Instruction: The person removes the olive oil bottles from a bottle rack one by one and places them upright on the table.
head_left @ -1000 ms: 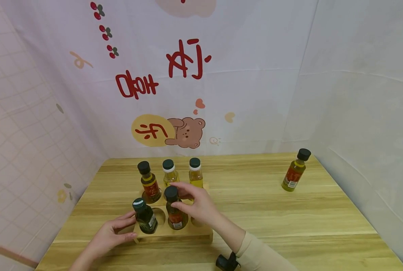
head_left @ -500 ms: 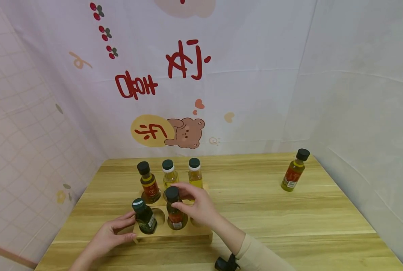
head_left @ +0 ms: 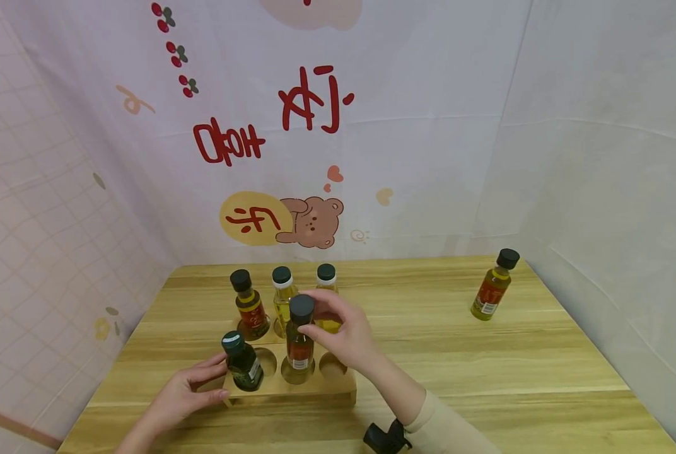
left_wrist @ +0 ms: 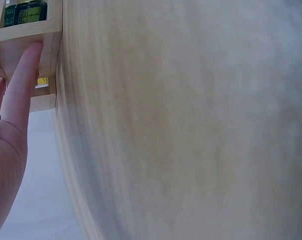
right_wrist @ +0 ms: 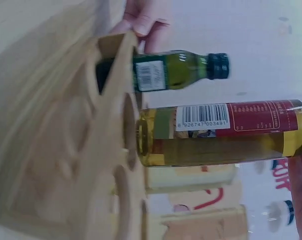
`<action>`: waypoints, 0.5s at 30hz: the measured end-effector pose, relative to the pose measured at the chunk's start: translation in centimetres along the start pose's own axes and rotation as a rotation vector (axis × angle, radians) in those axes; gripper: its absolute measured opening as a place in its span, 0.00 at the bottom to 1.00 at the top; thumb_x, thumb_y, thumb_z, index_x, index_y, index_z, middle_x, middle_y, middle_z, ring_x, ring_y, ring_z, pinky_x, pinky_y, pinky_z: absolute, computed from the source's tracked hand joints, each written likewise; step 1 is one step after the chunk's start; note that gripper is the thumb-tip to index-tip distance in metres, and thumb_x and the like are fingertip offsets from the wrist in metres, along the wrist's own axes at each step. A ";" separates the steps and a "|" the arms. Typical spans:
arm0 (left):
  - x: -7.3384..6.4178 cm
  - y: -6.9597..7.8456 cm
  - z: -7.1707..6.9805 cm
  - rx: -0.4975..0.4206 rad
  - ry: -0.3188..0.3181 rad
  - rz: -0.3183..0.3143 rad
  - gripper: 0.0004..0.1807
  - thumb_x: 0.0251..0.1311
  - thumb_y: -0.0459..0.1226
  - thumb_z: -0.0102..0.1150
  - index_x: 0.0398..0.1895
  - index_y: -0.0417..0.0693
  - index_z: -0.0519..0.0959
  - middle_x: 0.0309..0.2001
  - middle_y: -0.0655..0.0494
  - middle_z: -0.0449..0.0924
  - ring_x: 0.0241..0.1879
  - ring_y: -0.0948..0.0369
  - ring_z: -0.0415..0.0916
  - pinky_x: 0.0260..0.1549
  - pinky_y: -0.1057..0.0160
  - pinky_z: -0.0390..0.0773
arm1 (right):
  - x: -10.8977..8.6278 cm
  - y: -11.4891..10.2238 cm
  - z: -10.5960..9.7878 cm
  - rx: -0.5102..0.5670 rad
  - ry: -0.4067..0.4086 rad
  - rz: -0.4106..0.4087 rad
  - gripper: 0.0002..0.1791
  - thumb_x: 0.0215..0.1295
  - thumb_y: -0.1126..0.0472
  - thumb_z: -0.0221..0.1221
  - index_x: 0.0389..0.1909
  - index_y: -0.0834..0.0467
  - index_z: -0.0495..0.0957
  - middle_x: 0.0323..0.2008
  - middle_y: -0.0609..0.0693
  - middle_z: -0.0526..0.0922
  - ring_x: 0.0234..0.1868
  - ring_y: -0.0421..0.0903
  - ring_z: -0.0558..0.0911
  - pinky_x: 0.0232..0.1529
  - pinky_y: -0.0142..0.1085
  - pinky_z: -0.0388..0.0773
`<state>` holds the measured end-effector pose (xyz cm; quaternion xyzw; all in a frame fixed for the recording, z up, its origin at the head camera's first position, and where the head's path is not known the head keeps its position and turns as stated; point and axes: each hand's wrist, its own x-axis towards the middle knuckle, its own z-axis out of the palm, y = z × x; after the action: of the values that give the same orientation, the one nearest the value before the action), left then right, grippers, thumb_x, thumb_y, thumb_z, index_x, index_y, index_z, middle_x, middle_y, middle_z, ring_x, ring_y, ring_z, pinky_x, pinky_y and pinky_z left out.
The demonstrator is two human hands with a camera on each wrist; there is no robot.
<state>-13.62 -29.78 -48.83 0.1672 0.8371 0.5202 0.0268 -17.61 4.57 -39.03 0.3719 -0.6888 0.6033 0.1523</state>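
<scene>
My right hand (head_left: 346, 328) grips the upper part of an olive oil bottle (head_left: 300, 356) with a black cap and red label. In the right wrist view, this bottle's base (right_wrist: 145, 137) stands just above a round hole in the wooden rack (head_left: 329, 389). My left hand (head_left: 185, 394) touches the rack's left end, thumb (left_wrist: 23, 80) extended against the end panel. Beside that hand, a dark green bottle (head_left: 246, 372) sits in the front-left hole. The back row bears a red-labelled bottle (head_left: 253, 312) and two bottles of yellow oil (head_left: 282, 302), partly hidden by my right hand.
Another red-labelled oil bottle (head_left: 492, 293) stands at the far right of the wooden table (head_left: 485, 378). A small black device (head_left: 384, 437) shows under my right forearm. Behind the table hangs a printed white cloth (head_left: 429, 157).
My right hand has raised the olive oil bottle out of its front-row hole, moving it up and slightly right. The left hand and rack stay in place.
</scene>
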 end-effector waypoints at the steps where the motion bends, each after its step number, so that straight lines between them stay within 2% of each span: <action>1: 0.0 0.0 0.0 0.000 0.005 -0.007 0.26 0.54 0.33 0.73 0.56 0.31 0.80 0.62 0.73 0.70 0.58 0.79 0.64 0.51 0.78 0.66 | 0.0 -0.2 -0.3 -0.007 0.001 -0.010 0.28 0.56 0.72 0.70 0.59 0.60 0.77 0.43 0.54 0.85 0.41 0.46 0.84 0.44 0.44 0.82; 7: 0.0 0.0 0.0 0.004 0.003 0.010 0.26 0.54 0.33 0.73 0.56 0.31 0.80 0.62 0.75 0.70 0.58 0.79 0.64 0.51 0.77 0.67 | -0.5 -0.8 -2.3 -0.055 0.038 -0.045 0.29 0.54 0.75 0.70 0.58 0.64 0.77 0.41 0.56 0.86 0.39 0.47 0.85 0.40 0.44 0.83; 11: 0.0 -0.1 0.0 0.008 0.002 0.033 0.25 0.54 0.32 0.73 0.55 0.31 0.80 0.62 0.75 0.70 0.58 0.79 0.65 0.50 0.77 0.67 | -1.1 -0.7 -3.9 -0.092 0.083 -0.028 0.30 0.51 0.79 0.69 0.57 0.68 0.77 0.41 0.58 0.86 0.40 0.46 0.85 0.40 0.46 0.83; 15: 0.0 -0.1 0.0 0.022 0.009 0.017 0.26 0.53 0.33 0.73 0.55 0.31 0.80 0.62 0.71 0.71 0.58 0.79 0.64 0.51 0.78 0.66 | -1.7 -1.7 -5.7 -0.153 0.132 -0.005 0.28 0.48 0.83 0.68 0.54 0.71 0.77 0.37 0.60 0.85 0.38 0.44 0.84 0.39 0.48 0.82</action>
<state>-13.65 -29.77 -48.94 0.1726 0.8414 0.5119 0.0169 -16.67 10.48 -37.66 0.3205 -0.7205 0.5716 0.2267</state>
